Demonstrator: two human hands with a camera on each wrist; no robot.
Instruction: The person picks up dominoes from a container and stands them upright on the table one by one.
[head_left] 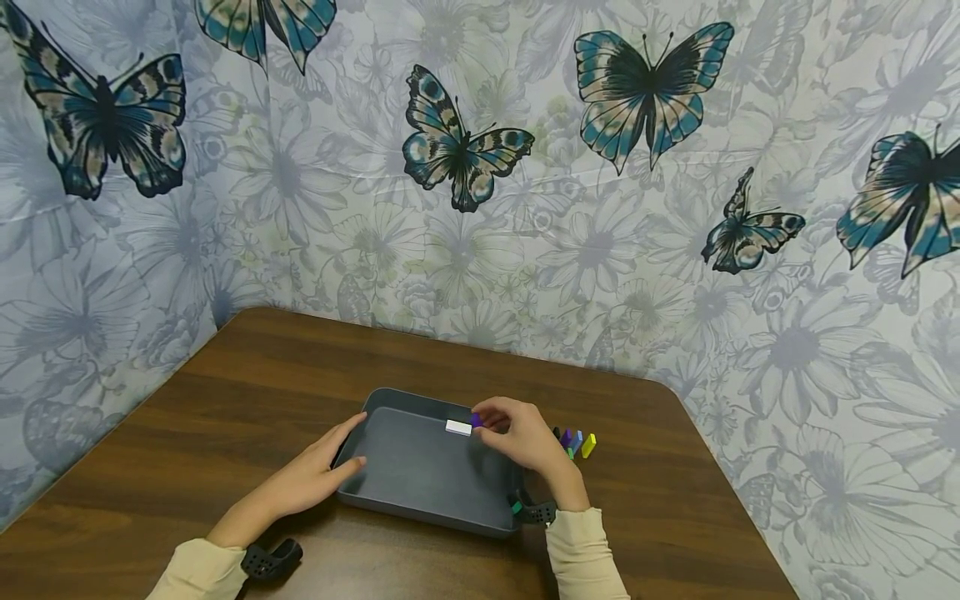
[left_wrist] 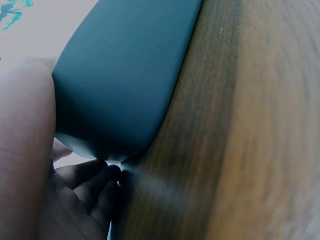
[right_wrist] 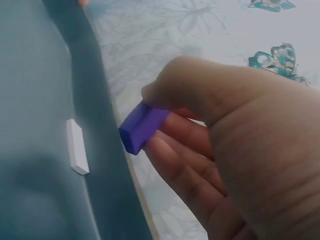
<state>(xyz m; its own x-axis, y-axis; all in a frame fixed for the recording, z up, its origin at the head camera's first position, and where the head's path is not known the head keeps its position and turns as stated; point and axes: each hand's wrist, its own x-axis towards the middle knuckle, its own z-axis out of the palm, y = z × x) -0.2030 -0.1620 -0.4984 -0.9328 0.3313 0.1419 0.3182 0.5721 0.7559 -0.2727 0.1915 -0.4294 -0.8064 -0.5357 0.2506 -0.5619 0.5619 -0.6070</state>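
A dark grey tray (head_left: pixel 420 500) lies on the wooden table. My left hand (head_left: pixel 311 475) holds its left side, the thumb over the rim and the fingers reaching to the far corner. In the left wrist view the curled fingers (left_wrist: pixel 92 187) show against the tray's outer wall (left_wrist: pixel 120 80). My right hand (head_left: pixel 517 429) pinches a small purple block (right_wrist: pixel 142 125) between thumb and fingers, above the tray's far side. Just left of it, a white block (head_left: pixel 458 427) lies in the tray along the far wall.
Right of the tray, partly behind my right wrist, several small blocks stand on the table, among them a yellow block (head_left: pixel 588 445) and a blue block (head_left: pixel 576 442). Behind the table (head_left: pixel 300 350) hangs a butterfly-printed cloth (head_left: pixel 480 258).
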